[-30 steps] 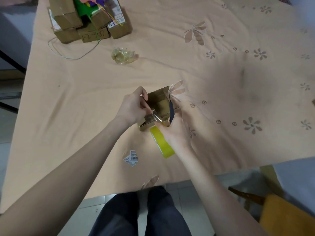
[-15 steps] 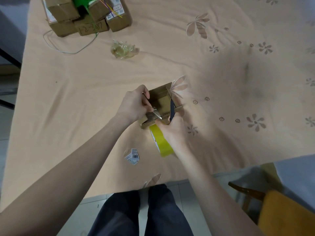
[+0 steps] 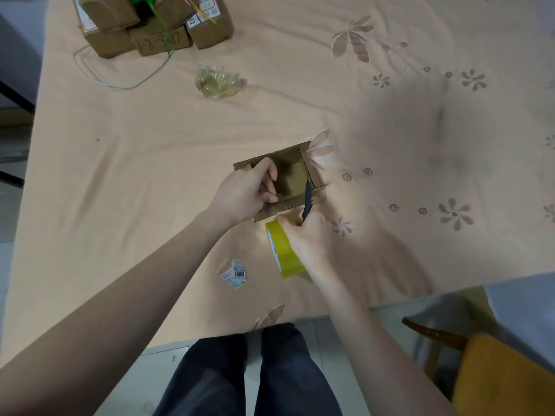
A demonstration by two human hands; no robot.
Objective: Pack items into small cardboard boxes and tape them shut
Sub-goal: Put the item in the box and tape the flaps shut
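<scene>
On the cloth, one open box [image 3: 292, 178] gripped by left hand [image 3: 243, 193], right hand [image 3: 306, 238] holding one tape roll [image 3: 282, 250].

Dim, soft indoor light; blurry shadow on the tablecloth [image 3: 435, 151], wide-angle bending at edges.

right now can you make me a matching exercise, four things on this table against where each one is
Things:
1. yellow tape roll
2. open cardboard box
3. crumpled clear plastic
4. barcode label scrap

Places:
A. far left corner of the table, beside the stacked boxes
B. lying alone, left of the tape roll, toward the near edge
C. middle of the table, left hand gripping its near wall
D. under the right hand, just nearer than the box
E. far side, right of the looped wire

Pairs: 1-D, 2-C, 3-E, 4-B (A is spare)
</scene>
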